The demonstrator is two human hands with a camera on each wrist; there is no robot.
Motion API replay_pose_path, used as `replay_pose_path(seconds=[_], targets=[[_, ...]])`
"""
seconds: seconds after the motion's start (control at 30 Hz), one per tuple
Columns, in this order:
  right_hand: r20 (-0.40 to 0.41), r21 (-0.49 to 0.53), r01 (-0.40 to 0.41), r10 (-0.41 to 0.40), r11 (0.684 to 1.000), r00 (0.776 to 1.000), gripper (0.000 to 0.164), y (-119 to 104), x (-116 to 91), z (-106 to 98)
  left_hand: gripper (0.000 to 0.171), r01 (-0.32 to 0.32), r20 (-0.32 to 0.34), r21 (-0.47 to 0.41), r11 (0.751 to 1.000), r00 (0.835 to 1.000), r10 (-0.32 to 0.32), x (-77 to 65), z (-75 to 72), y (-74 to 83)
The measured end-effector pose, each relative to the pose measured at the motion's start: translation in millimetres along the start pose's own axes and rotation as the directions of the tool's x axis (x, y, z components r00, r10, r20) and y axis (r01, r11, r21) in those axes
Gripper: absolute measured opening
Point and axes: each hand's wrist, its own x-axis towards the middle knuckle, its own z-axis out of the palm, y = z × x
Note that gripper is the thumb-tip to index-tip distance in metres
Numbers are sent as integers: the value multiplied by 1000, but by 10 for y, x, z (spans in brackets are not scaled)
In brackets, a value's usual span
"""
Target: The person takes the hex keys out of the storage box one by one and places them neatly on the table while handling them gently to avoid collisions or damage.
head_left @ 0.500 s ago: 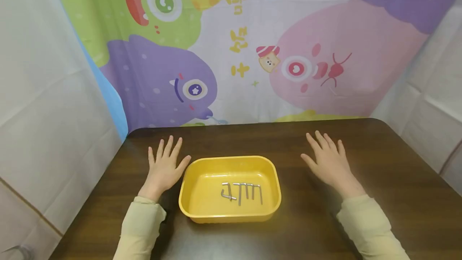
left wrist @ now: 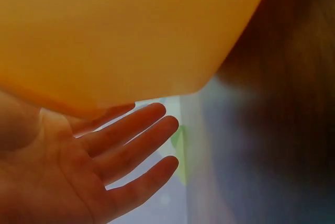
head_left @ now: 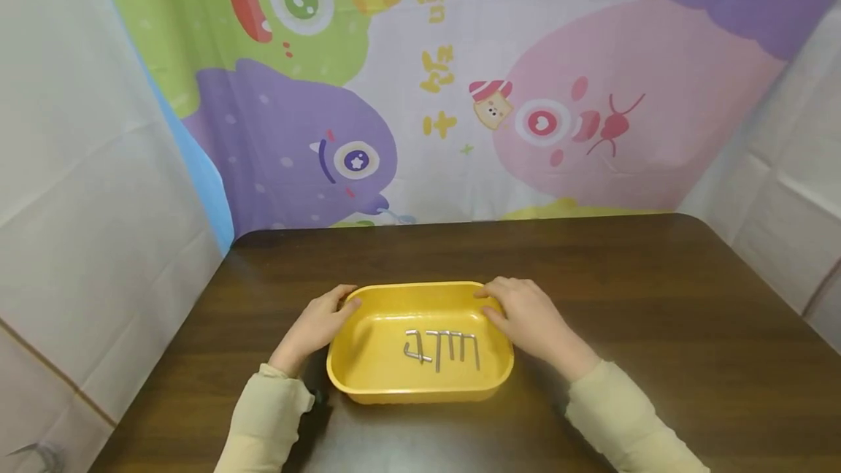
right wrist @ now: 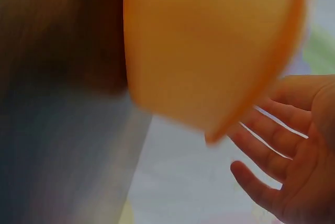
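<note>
A yellow plastic tray (head_left: 420, 395) rests on the dark wooden table. Several L-shaped metal hex keys (head_left: 438, 353) lie on its floor, two of them crossed at the left. My left hand (head_left: 317, 327) is at the tray's far left corner, thumb over the rim and fingers outside. In the left wrist view those fingers (left wrist: 138, 148) are extended and spread beside the outer wall. At the far right corner is my right hand (head_left: 534, 321), its thumb over the rim. The right wrist view shows its fingers (right wrist: 267, 153) loosely spread outside the wall.
The brown table (head_left: 690, 312) extends around the tray on all sides. Behind it hangs a curtain (head_left: 453, 181) printed with cartoon monsters. Pale cloth panels flank the table at left and right.
Both hands have moved inward from flat on the table, either side, to the tray's far corners. The right hand travelled farther, leftward. Tray and hex keys have stayed in place.
</note>
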Motion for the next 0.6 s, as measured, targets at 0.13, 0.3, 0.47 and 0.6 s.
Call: replay_pose_path(seconds=[0.13,0.3,0.47,0.6], targets=[[89,-56,101,-96,993,991,14,-173,25,145,44,7,9,-2,1000,1000,-7,-14,50,12],[152,-190,180,-153,965,977,6,-239,43,290,43,26,10,-11,1000,1000,-26,-31,93,14],[189,-333,174,-115,927,975,12,-259,70,367,40,21,5,-2,1000,1000,-21,-31,98,30],[221,-403,158,-71,902,973,11,-283,72,401,41,7,2,13,1000,1000,-7,-26,97,31]])
